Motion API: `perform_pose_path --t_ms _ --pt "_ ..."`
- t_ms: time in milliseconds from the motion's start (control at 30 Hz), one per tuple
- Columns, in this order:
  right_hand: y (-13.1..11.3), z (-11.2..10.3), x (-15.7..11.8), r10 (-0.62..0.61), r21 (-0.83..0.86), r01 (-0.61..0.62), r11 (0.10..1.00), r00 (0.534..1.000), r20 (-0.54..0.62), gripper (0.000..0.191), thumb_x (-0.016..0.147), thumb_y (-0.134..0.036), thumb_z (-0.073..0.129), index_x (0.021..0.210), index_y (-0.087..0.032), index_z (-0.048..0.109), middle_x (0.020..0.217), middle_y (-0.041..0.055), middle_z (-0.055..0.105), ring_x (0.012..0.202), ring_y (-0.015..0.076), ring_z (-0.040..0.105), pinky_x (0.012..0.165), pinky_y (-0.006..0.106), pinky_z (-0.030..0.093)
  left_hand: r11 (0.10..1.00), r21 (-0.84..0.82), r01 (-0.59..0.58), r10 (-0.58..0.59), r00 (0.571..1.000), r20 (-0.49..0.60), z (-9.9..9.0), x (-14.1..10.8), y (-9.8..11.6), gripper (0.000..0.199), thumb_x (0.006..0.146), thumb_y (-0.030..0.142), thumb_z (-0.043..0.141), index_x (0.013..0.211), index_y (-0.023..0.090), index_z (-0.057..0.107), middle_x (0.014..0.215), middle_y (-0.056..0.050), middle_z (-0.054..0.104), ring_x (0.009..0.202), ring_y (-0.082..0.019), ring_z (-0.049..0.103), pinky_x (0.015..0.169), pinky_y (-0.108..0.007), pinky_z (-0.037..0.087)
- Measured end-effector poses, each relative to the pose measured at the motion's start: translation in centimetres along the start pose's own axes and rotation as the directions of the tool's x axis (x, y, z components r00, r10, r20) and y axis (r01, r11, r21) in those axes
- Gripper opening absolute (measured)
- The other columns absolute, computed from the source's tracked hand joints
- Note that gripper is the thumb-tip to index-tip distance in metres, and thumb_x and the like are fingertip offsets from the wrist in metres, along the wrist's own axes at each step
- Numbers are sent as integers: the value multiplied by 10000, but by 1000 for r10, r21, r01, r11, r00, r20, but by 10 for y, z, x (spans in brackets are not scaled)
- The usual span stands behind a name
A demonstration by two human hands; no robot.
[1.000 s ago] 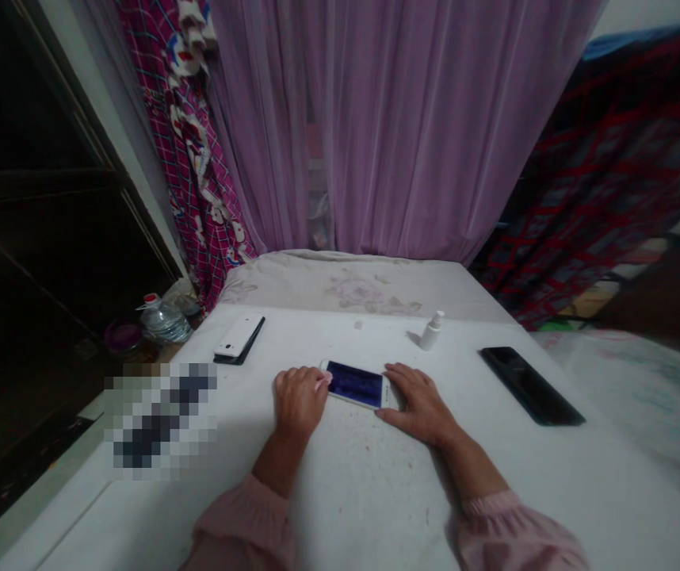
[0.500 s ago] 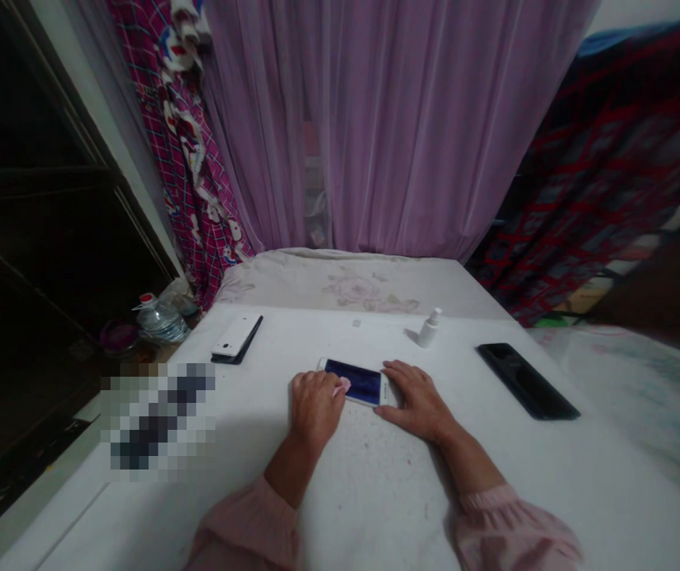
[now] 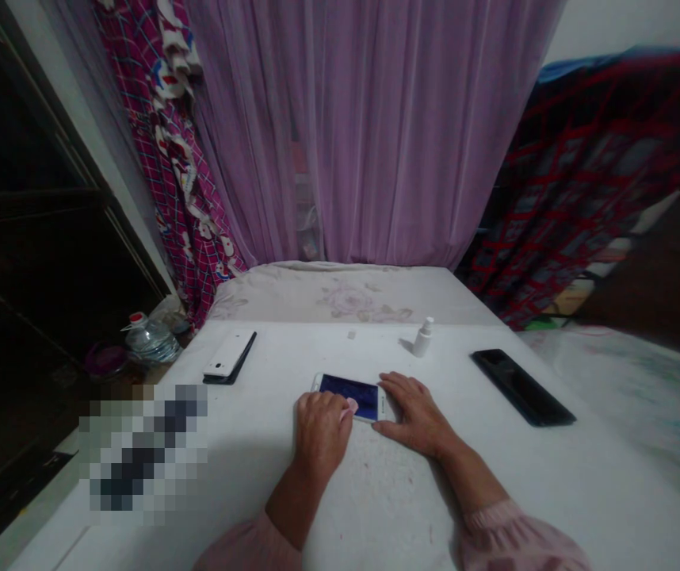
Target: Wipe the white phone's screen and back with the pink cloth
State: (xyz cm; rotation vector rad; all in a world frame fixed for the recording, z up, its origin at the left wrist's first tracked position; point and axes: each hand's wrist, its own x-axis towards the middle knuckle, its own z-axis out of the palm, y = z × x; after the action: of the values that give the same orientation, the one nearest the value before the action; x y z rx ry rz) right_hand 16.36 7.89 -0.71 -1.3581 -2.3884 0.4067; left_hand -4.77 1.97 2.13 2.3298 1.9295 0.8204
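Note:
A white smartphone (image 3: 364, 393) with a dark blue screen lies flat on the white table, screen up. My left hand (image 3: 323, 434) is closed around a small pink cloth (image 3: 352, 405) and presses it onto the screen; most of the cloth is hidden under the fingers. At the phone's right end, my right hand (image 3: 416, 415) rests on the table, its thumb at the near corner and forefinger at the far corner, holding the phone between them.
A white spray bottle (image 3: 422, 338) stands behind my right hand. To the right lies a large black phone-like slab (image 3: 521, 387). At the left, a white phone (image 3: 230, 355) rests on a dark one. A blurred-out patch (image 3: 143, 452) covers something nearer on the left.
My left hand has slid the pink cloth slightly to the right across the screen. The right hand keeps its place at the phone's end. The whole view has shifted a little.

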Motion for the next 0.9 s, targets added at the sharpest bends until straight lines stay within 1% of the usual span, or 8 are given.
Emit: perform_pose_path --t_ms 100,300,367,433,600,700,800,900 --pt "-2 -2 0 28 -5 -28 1000 999 22 757 722 -559 679 1346 -157 532 1461 165 465 1388 341 358 1144 553 224 1000 -4 -15 15 1000 -13 0 1 -1 86 903 229 591 861 231 666 826 -12 684 855 -208 597 856 -377 334" --pt "-6 -5 0 53 -4 -53 999 996 70 784 723 -561 669 1373 -152 511 1492 166 422 1406 339 331 1160 549 200 994 81 80 -71 992 -105 -4 6 -42 146 930 260 554 844 227 667 820 -18 686 816 -219 594 818 -387 338" --pt "-7 -7 0 62 -7 -61 998 995 79 783 721 -559 669 1377 -162 509 1497 161 416 1408 338 328 1162 550 195 992 92 89 -76 988 -133 -2 5 -48 145 928 257 555 842 225 667 813 -19 685 810 -223 592 812 -391 338" --pt "-8 -7 1 71 -11 -70 997 994 83 785 716 -554 675 1376 -165 509 1500 160 411 1409 333 327 1163 546 192 995 76 60 -48 988 -143 1 4 -44 155 932 252 543 841 226 665 807 -18 682 805 -219 591 817 -392 340" --pt "-8 -6 1 61 -7 -61 998 996 71 799 710 -583 674 1372 -165 515 1495 166 416 1408 337 329 1159 541 197 998 -12 -59 57 985 -163 13 1 -7 128 905 205 566 818 230 656 778 -6 666 805 -198 586 853 -385 343" --pt "-7 -4 0 52 0 -52 999 998 47 764 714 -559 679 1363 -187 527 1487 158 432 1399 341 345 1153 552 201 995 -38 -95 89 986 -139 14 3 5 98 892 202 585 831 230 655 780 -5 664 814 -195 585 878 -385 343" --pt "-6 -4 0 47 2 -48 999 998 43 758 710 -543 690 1361 -189 529 1480 158 441 1394 346 354 1150 562 208 998 -22 -54 52 993 -106 9 5 -4 125 911 219 565 827 229 657 787 -9 671 812 -196 590 865 -386 345" --pt "-6 -4 0 32 0 -32 1000 999 35 740 719 -538 683 1361 -204 528 1480 150 443 1390 347 359 1145 567 221 999 40 3 1 994 -106 1 7 -25 150 923 247 545 836 234 666 804 -16 684 817 -203 599 845 -387 345"
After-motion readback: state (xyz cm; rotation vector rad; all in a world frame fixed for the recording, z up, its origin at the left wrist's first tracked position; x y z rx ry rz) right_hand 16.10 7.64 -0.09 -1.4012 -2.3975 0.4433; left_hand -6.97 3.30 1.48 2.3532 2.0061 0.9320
